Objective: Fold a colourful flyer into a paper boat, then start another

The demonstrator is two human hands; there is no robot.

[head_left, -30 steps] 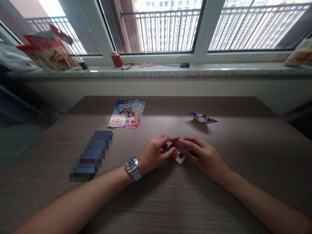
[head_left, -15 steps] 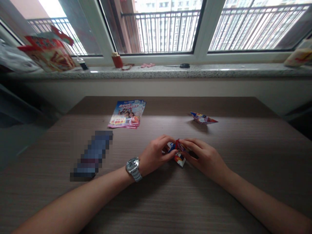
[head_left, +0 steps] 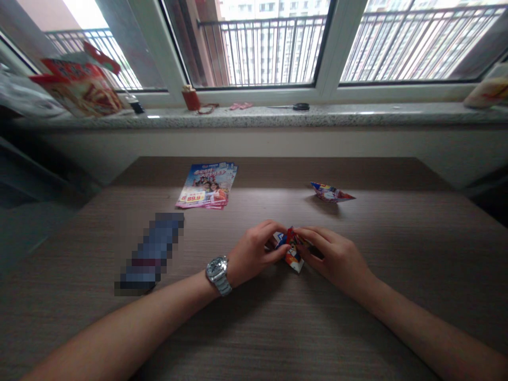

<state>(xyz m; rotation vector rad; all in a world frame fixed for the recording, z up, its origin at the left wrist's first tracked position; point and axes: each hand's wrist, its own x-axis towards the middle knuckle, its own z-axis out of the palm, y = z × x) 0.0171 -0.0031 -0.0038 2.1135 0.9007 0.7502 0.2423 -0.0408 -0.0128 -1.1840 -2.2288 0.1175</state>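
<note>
Between my two hands is a small piece of folded printed paper point(head_left: 294, 261), blue, red and white, just above or on the table. My left hand point(head_left: 256, 246), with a metal watch on its wrist, pinches its left side between thumb and fingers. From the other side, the thumb and fingertips of my right hand point(head_left: 335, 256) grip the right part. Fingers cover some of the paper, so its full shape is partly hidden. Beyond my right hand lies another folded paper piece point(head_left: 331, 193), shaped like a boat with pointed ends.
A stack of printed flyers point(head_left: 207, 186) lies at the back left of the wooden table point(head_left: 254, 328). Nearer me on the left is a blurred-out dark oblong object point(head_left: 153, 254). Scissors point(head_left: 297, 107), a red container point(head_left: 191, 99) and a food bag point(head_left: 85, 87) are on the windowsill.
The folded paper has shifted and turned very slightly between my fingers, its lower tip a little further right. Both hands keep nearly the same place and grip.
</note>
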